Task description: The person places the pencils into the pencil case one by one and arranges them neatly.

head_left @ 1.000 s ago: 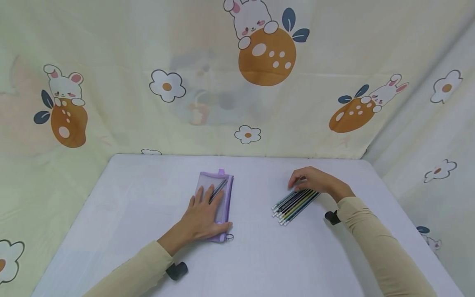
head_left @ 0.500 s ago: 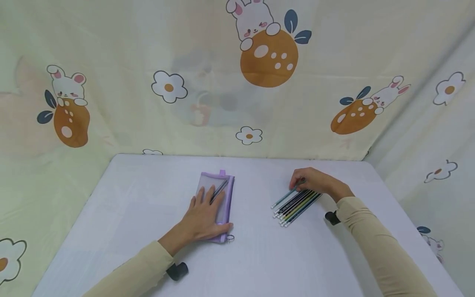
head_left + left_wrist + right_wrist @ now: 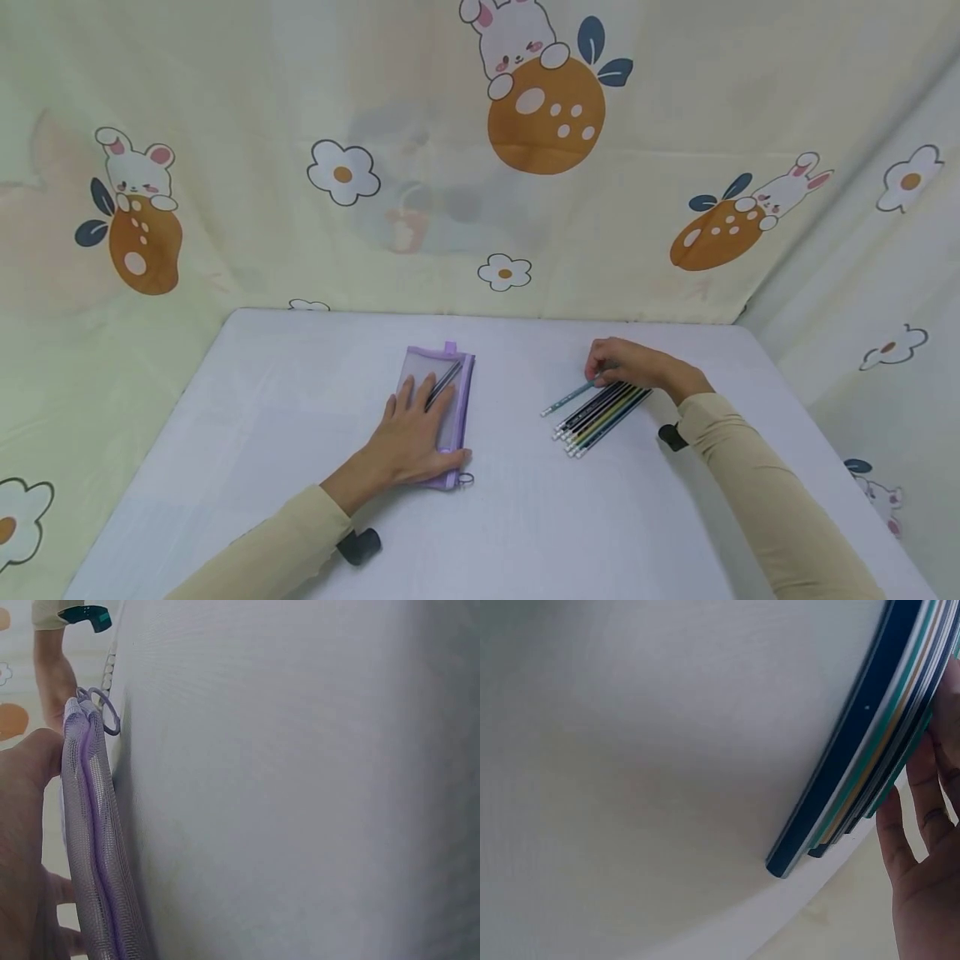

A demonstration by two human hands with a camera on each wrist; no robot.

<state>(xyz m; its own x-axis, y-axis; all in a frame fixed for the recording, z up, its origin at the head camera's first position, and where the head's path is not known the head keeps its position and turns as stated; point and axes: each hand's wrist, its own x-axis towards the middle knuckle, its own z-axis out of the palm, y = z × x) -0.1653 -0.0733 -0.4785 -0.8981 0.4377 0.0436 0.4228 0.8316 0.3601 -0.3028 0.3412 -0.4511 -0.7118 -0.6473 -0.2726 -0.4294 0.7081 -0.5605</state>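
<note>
My left hand (image 3: 405,437) lies with spread fingers on a lilac mesh pencil case (image 3: 459,408), zipper along its right side. A dark, slim pencil-like stick (image 3: 444,382) shows at the case beside those fingers. In the left wrist view the case (image 3: 97,847) stands edge-on beside the thumb. Over to the right, my right hand (image 3: 630,367) pinches a teal pencil (image 3: 566,399) near its far end; its white eraser tip points toward the case. Right beside it lies a row of several dark, yellow and green pencils (image 3: 600,418), partly under the hand. The right wrist view shows these pencils (image 3: 847,757) close up.
Both hands work over a white table (image 3: 510,517). A cream curtain (image 3: 247,233) printed with rabbits and flowers hangs behind it and at the sides. Black wrist devices (image 3: 360,547) sit under both sleeves.
The teal pencil has come away from the row of pencils, its eraser end swinging left, with the right fingers on it. The left hand and pencil case stay in place.
</note>
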